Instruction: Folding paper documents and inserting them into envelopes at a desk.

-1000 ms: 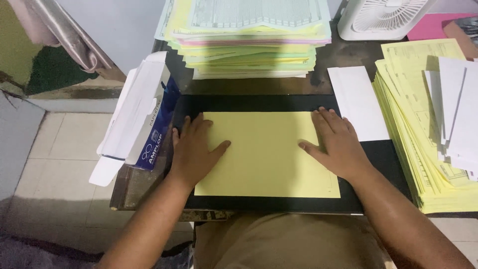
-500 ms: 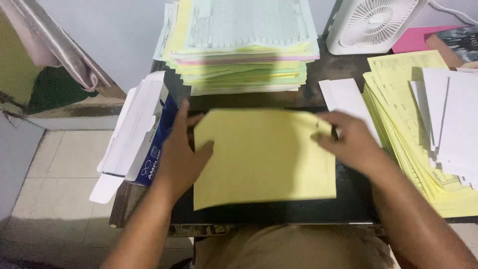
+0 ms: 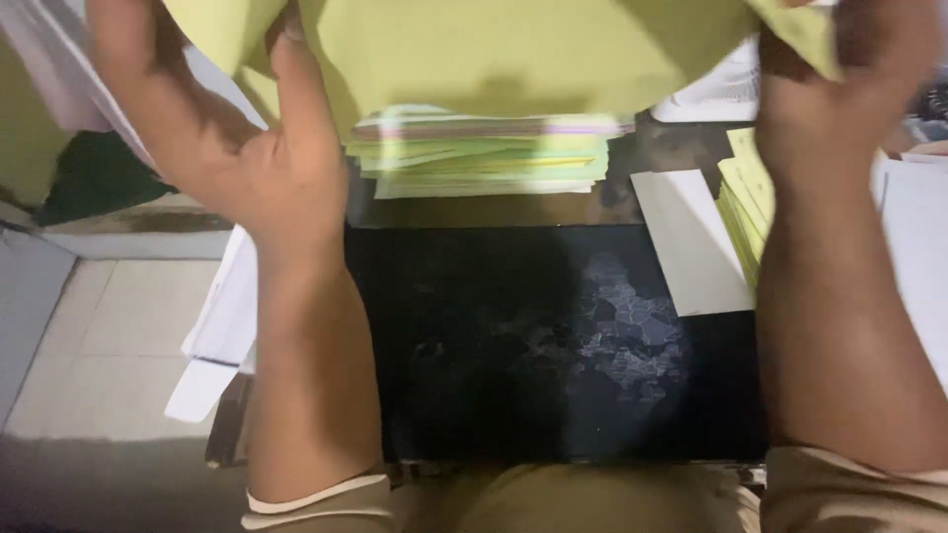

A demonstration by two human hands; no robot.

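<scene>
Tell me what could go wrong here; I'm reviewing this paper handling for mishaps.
1. The yellow sheet, lifted by the left hand and right hand, is bowed and may crease.
2. It hides part of the view, so a forearm could knock the paper stack behind it.
3. The white sheet lies loose beside the right forearm and could be swept aside.

both forearms rise steeply toward the top of the view, bare up to short tan sleeves at the bottom edge. the left hand (image 3: 247,168) shows its palm side, thumb stretched upward, fingers curled closed out of sight above. the right hand (image 3: 839,89) is lifted level with it, gripping closed, its fingers largely hidden. the arms are well apart.
</scene>
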